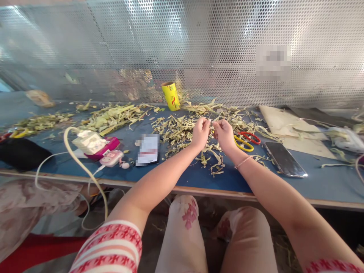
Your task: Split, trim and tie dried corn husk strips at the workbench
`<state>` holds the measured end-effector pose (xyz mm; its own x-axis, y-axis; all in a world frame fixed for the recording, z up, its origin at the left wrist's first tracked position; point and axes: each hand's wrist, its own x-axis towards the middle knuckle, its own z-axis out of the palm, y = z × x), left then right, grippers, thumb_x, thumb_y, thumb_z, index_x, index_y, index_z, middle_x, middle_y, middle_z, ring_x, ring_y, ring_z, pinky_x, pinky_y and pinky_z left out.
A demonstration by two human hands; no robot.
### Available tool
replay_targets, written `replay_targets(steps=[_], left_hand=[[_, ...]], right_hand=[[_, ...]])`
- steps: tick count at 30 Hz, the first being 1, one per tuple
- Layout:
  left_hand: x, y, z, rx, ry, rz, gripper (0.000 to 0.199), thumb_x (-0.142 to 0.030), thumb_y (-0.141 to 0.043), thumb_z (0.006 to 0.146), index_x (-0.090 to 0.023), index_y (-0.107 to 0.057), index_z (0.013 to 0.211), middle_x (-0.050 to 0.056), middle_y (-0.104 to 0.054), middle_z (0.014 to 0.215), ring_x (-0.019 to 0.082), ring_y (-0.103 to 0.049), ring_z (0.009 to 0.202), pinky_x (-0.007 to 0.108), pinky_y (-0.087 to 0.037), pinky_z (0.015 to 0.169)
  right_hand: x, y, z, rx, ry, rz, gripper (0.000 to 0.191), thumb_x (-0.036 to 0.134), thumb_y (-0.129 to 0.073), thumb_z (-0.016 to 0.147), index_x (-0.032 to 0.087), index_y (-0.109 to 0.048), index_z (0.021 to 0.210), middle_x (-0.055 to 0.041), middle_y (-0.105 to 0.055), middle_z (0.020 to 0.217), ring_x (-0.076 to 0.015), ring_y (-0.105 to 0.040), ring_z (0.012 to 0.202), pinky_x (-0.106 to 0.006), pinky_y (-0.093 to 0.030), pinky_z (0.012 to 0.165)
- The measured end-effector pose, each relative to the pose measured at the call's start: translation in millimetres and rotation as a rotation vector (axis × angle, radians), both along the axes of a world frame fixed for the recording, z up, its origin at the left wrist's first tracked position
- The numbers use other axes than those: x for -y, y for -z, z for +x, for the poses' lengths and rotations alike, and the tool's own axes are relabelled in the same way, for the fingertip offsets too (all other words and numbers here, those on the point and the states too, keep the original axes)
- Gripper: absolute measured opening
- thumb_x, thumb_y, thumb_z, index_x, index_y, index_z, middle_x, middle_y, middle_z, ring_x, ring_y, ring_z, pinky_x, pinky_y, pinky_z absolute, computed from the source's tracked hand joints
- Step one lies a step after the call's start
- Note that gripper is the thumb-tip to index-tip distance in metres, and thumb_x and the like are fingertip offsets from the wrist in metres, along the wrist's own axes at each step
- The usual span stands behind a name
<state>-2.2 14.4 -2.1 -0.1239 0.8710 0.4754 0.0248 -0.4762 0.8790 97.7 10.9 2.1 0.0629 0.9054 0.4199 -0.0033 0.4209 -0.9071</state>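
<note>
My left hand (200, 133) is closed in a pinch above a heap of dried, pale green plant strips (178, 127). Facing it, fingertips almost touching, my right hand (223, 132) pinches too. A tiny whitish bit shows between the two hands, too small to name. Beside the right wrist lie the red and yellow loop handles of what look like scissors (244, 147); the rest is hidden by the hand and the strips. Some curled strips (217, 161) lie below the hands on the blue tabletop (196, 176).
A yellow cardboard tube (171, 96) stands near the perforated metal panel (199, 53). Left are a phone-sized item (148, 149), a magenta-and-cream plug block (98, 145) with cables and a black bag (24, 153). Right are a phone (285, 159) and cardboard (295, 129). Another person's leg (36, 212) is at left.
</note>
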Motion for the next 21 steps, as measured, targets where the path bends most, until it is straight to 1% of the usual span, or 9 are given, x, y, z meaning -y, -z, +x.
replay_targets(steps=[3, 5, 9, 11, 13, 16, 18, 21], left_hand=[[6.0, -4.3, -0.9, -0.094, -0.027, 0.085, 0.025, -0.034, -0.055, 0.088, -0.02, -0.043, 0.07, -0.005, -0.042, 0.057, 0.009, -0.041, 0.054, 0.024, -0.033, 0.056], [7.0, -4.2, 0.2, -0.096, -0.015, 0.093, 0.024, -0.033, -0.053, 0.088, -0.02, -0.044, 0.071, -0.005, -0.041, 0.056, 0.008, -0.04, 0.052, 0.023, -0.033, 0.055], [0.8, -0.5, -0.7, 0.067, 0.073, -0.012, 0.027, -0.038, -0.049, 0.09, -0.02, -0.043, 0.07, -0.008, -0.036, 0.05, 0.007, -0.037, 0.045, 0.022, -0.031, 0.049], [-3.0, -1.6, -4.9, 0.114, 0.095, -0.054, 0.028, -0.04, -0.05, 0.09, -0.019, -0.047, 0.071, -0.008, -0.036, 0.047, 0.007, -0.037, 0.043, 0.022, -0.032, 0.048], [-5.3, -6.0, -10.6, 0.102, 0.086, -0.06, 0.028, -0.04, -0.052, 0.088, -0.017, -0.053, 0.072, -0.007, -0.041, 0.048, 0.007, -0.041, 0.044, 0.022, -0.034, 0.048], [-6.5, -14.8, -16.6, 0.119, 0.089, -0.081, 0.027, -0.037, -0.056, 0.087, -0.015, -0.058, 0.071, -0.004, -0.05, 0.053, 0.007, -0.047, 0.048, 0.021, -0.038, 0.051], [-6.5, -19.1, -16.8, 0.201, 0.132, -0.142, 0.027, -0.036, -0.056, 0.087, -0.014, -0.058, 0.071, -0.003, -0.053, 0.056, 0.006, -0.049, 0.049, 0.021, -0.041, 0.053], [-5.2, -20.8, -12.9, 0.3, 0.217, -0.235, 0.023, -0.036, -0.059, 0.084, -0.014, -0.06, 0.078, -0.002, -0.058, 0.06, 0.006, -0.052, 0.051, 0.021, -0.045, 0.057]], right_hand=[[-5.3, 2.8, 1.2, -0.077, -0.003, -0.025, 0.037, 0.052, -0.062, 0.076, 0.024, -0.039, 0.067, 0.0102, -0.036, 0.041, -0.0077, -0.033, 0.036, -0.024, -0.029, 0.039], [-7.6, 4.3, 2.4, -0.081, -0.008, -0.027, 0.039, 0.054, -0.063, 0.075, 0.024, -0.039, 0.067, 0.0108, -0.035, 0.04, -0.0077, -0.032, 0.035, -0.023, -0.029, 0.039], [-9.6, 6.1, 6.4, -0.009, -0.051, -0.011, 0.041, 0.057, -0.063, 0.074, 0.024, -0.04, 0.069, 0.0109, -0.039, 0.041, -0.0074, -0.034, 0.035, -0.023, -0.03, 0.038], [-10.6, 6.8, 8.6, 0.017, -0.09, -0.021, 0.04, 0.058, -0.063, 0.073, 0.023, -0.043, 0.071, 0.0102, -0.043, 0.043, -0.0075, -0.036, 0.035, -0.023, -0.031, 0.038], [-12.0, 7.5, 10.4, 0.041, -0.122, -0.035, 0.039, 0.057, -0.064, 0.071, 0.023, -0.046, 0.073, 0.0089, -0.048, 0.046, -0.0077, -0.041, 0.037, -0.023, -0.034, 0.04], [-13.5, 8.1, 12.8, 0.052, -0.142, -0.05, 0.038, 0.055, -0.067, 0.069, 0.021, -0.05, 0.074, 0.0063, -0.054, 0.053, -0.0085, -0.049, 0.044, -0.024, -0.042, 0.046], [-13.3, 7.3, 14.9, 0.032, -0.123, -0.042, 0.037, 0.054, -0.067, 0.07, 0.021, -0.051, 0.074, 0.0051, -0.055, 0.057, -0.0093, -0.052, 0.048, -0.025, -0.046, 0.05], [-11.9, 4.6, 19.4, 0.0, -0.067, -0.004, 0.032, 0.051, -0.064, 0.075, 0.022, -0.05, 0.076, 0.0037, -0.057, 0.062, -0.0106, -0.056, 0.053, -0.027, -0.049, 0.055]])
